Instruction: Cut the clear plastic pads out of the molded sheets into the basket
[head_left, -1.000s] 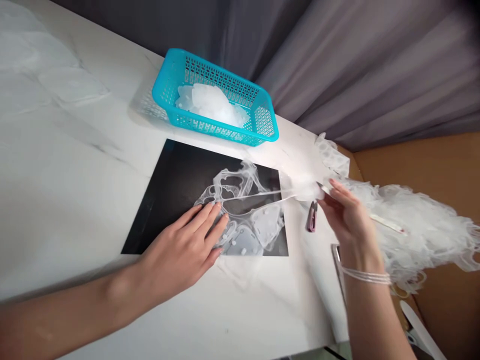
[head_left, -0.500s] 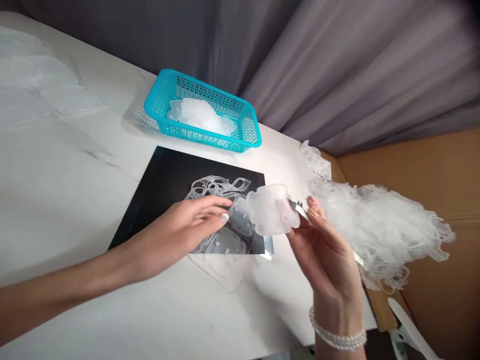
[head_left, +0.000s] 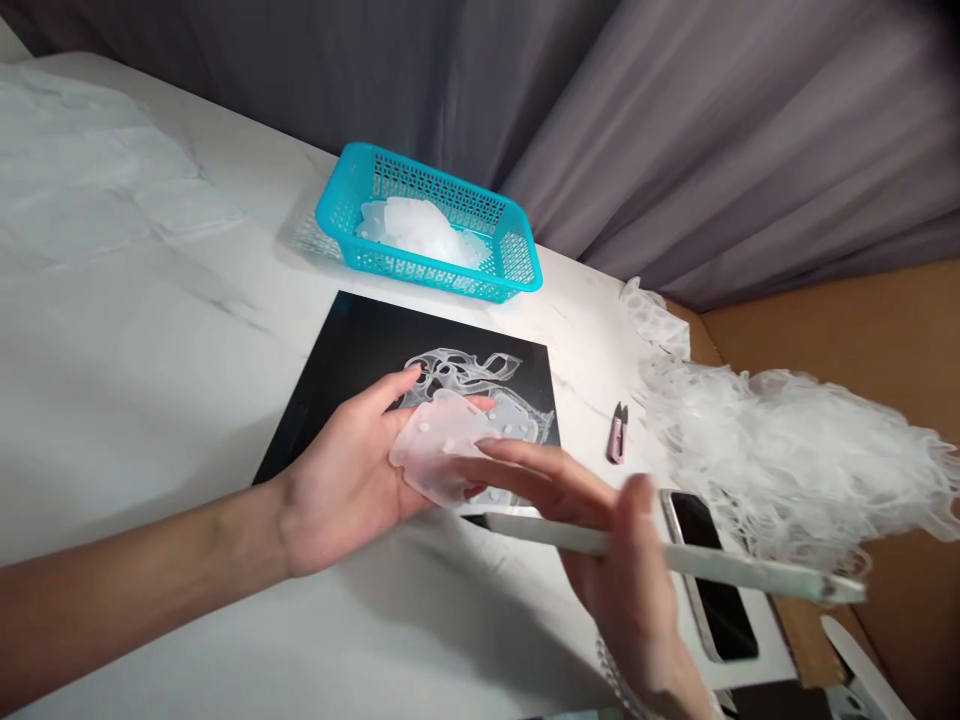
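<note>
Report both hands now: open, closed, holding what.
Left hand: open, palm up, a translucent moulded piece lying on it.
Right hand: closed, holding a flat white stick.

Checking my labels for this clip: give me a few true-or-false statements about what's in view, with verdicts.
1. The left hand cradles a translucent moulded piece. True.
2. The right hand grips a pair of pink snips. False: it holds a long white strip; the pink snips lie on the table.
3. The teal basket contains translucent pieces. True.
4. The phone is inside the basket. False: the phone lies right of the black sheet.
</note>
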